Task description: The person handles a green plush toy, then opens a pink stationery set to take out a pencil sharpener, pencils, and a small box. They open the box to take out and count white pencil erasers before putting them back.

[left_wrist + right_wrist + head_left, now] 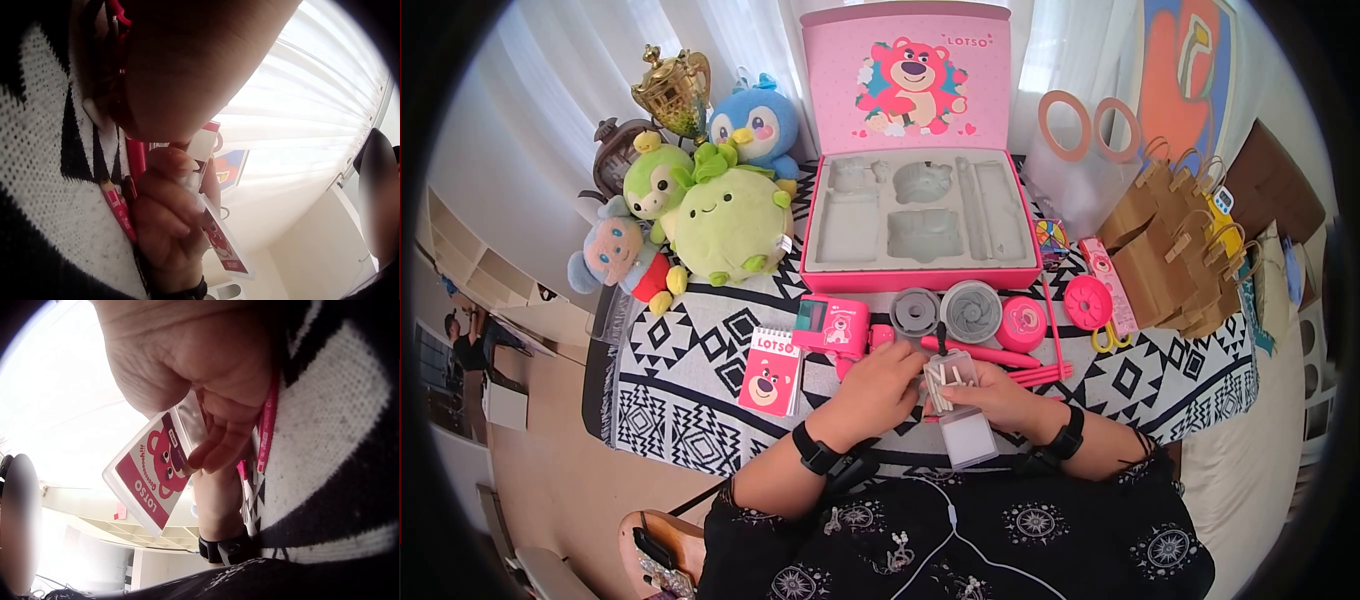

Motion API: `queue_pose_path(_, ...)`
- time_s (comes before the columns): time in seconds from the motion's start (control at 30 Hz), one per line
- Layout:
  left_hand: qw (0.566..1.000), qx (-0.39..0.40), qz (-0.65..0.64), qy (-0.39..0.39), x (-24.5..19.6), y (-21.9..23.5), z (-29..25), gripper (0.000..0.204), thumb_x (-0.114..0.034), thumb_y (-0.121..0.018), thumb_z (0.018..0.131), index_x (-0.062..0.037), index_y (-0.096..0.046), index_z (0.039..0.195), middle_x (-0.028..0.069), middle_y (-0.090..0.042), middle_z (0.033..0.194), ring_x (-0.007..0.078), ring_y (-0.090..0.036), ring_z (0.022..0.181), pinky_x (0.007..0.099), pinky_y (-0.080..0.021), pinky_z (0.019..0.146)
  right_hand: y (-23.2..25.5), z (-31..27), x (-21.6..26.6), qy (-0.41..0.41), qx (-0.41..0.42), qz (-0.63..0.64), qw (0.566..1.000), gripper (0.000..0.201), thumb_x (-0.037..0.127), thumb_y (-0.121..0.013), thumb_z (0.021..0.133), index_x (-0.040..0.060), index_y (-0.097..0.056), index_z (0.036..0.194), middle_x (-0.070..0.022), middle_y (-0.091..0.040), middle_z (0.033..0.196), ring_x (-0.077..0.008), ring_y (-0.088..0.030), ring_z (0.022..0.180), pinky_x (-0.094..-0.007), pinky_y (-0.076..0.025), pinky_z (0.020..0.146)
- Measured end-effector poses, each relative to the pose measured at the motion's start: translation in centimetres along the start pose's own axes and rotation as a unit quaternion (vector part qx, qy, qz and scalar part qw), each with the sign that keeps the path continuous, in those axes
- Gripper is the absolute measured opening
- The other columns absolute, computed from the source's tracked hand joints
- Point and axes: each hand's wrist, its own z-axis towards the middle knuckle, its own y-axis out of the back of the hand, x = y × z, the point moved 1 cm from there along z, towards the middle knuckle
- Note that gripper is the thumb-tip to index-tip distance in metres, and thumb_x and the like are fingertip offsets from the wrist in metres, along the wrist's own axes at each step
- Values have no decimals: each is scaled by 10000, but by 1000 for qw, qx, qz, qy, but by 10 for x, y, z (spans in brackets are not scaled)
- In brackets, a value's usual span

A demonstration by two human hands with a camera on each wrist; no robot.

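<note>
My right hand [998, 397] grips a small clear plastic case [963, 372] with several thin white sticks [945, 388] in it. Its hinged lid [968, 442] hangs open towards me. A pink LOTSO bear print [161, 469] covers the lid's outer side in the right wrist view. My left hand [878, 392] is close beside the case, fingers bent downward over the cloth; whether they pinch anything I cannot tell. Just beyond that hand stands a pink bear-printed device [832, 325], and to its left lies a LOTSO spiral notepad [770, 370].
A pink LOTSO gift box [920, 282] with a moulded grey insert stands open at the back. Before it sit grey round cups [972, 310], a pink round box [1024, 323] and pink pens [1040, 374]. Plush toys [730, 220] line the left; yellow scissors [1110, 338] and paper bags [1175, 245] the right.
</note>
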Motion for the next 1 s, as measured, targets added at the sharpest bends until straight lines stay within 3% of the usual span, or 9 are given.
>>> queue_pose_path(1.0, 1000, -4, -10, 11, 1, 0, 0, 261, -73, -647, 743, -29, -568, 987, 140, -527, 924, 350, -560, 912, 439, -483, 749, 0, 1, -1, 5, 10, 3, 1000, 249, 148, -531, 996, 25, -560, 1210, -86, -675, 1026, -155, -662, 959, -302, -525, 866)
